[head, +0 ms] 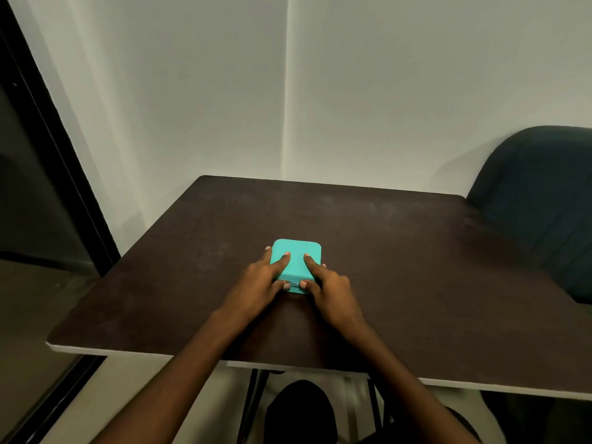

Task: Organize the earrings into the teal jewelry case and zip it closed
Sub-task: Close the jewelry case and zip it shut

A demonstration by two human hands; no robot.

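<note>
Both hands point(298, 278) grip the teal case point(296, 261).

case point(296, 257): you have a plain teal lid under your fingers, no pattern; the near edge shows a greyer strip.
table point(400, 251): your top is dark brown, with faint pale scuffs; its edge is white.
wall point(384, 91): you face flat off-white, with 1 brighter vertical line at the corner.
chair point(544, 203): to your right, dark blue-green, plain.
door frame point(48, 139): to your left, black, around a dark grey panel.
floor point(32, 315): to your lower left, dull grey-brown, unpatterned.
</note>
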